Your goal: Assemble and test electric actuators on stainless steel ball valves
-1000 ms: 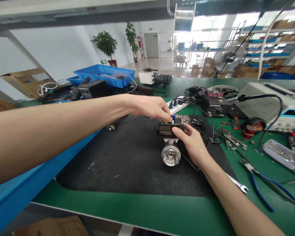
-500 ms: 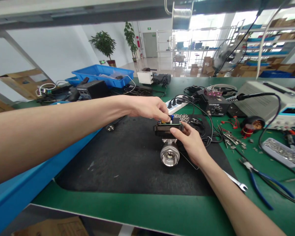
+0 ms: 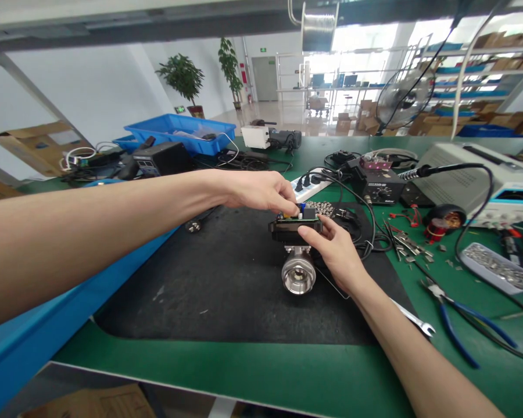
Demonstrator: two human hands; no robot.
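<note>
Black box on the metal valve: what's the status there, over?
Left hand at circuit board. Right hand holding black box. Metal valve beneath, on dark mat. Left fingers partly blocking view of board.

In the head view we have our left hand (image 3: pixel 265 191) reaching over a black housing (image 3: pixel 287 234), fingertips down among the small parts on its circuit board (image 3: pixel 310 215), while our right hand (image 3: pixel 337 252) grips the housing's side with the thumb across its front. Beneath it we see a round metal fitting (image 3: pixel 298 274), its open end facing us, above a black mat (image 3: pixel 209 302) on the green tabletop (image 3: pixel 244 371). A wrench (image 3: pixel 422 326) pokes out beside our right forearm; blue-handled pliers (image 3: pixel 439 294) lie farther right, near a tray (image 3: pixel 512 289) of small metal pieces.
</note>
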